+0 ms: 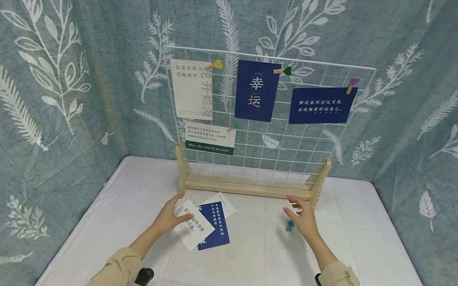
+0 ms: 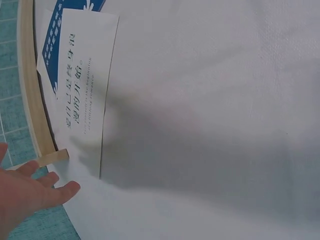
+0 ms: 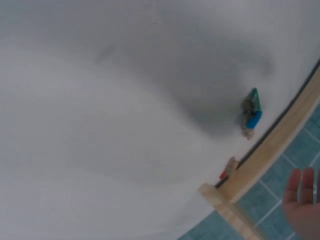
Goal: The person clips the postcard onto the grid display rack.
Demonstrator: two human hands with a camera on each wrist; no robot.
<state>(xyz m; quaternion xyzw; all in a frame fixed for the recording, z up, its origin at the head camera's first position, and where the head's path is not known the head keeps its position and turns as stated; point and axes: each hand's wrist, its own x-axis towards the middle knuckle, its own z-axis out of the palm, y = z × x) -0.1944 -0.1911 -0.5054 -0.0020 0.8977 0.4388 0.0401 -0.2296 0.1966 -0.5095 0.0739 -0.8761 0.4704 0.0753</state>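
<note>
My left hand has its fingers spread and holds nothing. Its thumb overlaps a white card in the head view; the left wrist view shows the fingers apart from that white card. Beneath the white card lies a dark blue card, and another white card pokes out behind. Over on the right, my right hand is raised with loosely bent fingers and nothing in them. Close by on the cloth are small wooden clips, a green one and a blue one together, and one with red.
A white wire grid stands upright on a wooden base at the table's back. Clipped on it are a beige card, a tall blue card, a tilted blue card and a white-green card. Patterned curtains surround the table.
</note>
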